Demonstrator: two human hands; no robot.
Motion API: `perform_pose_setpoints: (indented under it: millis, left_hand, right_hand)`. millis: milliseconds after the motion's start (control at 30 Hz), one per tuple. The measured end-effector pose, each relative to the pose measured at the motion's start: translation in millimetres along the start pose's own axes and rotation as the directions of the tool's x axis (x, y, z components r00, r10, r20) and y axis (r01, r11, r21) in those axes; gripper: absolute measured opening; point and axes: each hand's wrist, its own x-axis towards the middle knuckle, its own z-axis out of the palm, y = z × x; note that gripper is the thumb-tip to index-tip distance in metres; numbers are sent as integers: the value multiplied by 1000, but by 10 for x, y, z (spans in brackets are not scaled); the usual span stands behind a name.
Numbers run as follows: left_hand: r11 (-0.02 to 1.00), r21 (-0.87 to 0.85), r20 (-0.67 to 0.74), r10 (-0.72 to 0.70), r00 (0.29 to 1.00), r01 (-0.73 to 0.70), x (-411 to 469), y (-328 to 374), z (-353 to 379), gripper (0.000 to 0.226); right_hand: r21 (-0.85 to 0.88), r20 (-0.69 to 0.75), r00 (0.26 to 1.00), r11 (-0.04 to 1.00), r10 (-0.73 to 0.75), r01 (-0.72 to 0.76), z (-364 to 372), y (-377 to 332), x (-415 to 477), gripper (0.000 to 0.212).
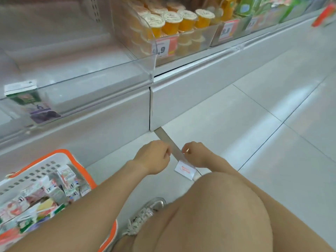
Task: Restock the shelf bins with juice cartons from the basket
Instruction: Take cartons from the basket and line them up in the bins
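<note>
Juice cartons (54,188) lie heaped in the basket (36,171) at 8 o'clock, beside your left forearm. The clear bin (101,77) at 10 o'clock shows a lone carton (31,104) at its left end. Neither of your hands holds a carton yet. Your right hand (195,154) pinches a long grey strip (163,137) that slants across the floor (254,142) at 12 o'clock, with a label tag (184,170) at its near end. Your left hand (152,158) is curled just beside the strip; whether it grips the strip cannot be told. Deal with the strip first: support it with both hands so it does not flex, then let go. Reach to 8 o'clock, take one carton by its sides, and stand it upright against the lone carton.
</note>
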Motion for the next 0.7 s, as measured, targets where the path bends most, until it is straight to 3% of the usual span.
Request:
perform_pose_setpoints:
  millis: [200, 433, 567, 700]
  left_hand:
    - [1000, 2, 100, -29, 995, 29, 418, -112, 377, 24]
    - [997, 82, 176, -27, 984, 13, 583, -257, 566, 27]
    - [993, 108, 214, -62, 975, 40, 507, -384, 615, 28]
    - [990, 114, 205, -101, 974, 78, 391, -501, 594, 28]
  right_hand:
    - [-85, 1, 995, 991, 102, -102, 1000, 244, 503, 24]
    - [-304, -84, 979, 931, 184, -201, 1702, 530, 822, 58]
    - [-438, -103, 993, 893, 63, -102, 1789, 616, 874, 57]
    - [-366, -130, 989, 924, 68, -112, 1761, 542, 889, 37]
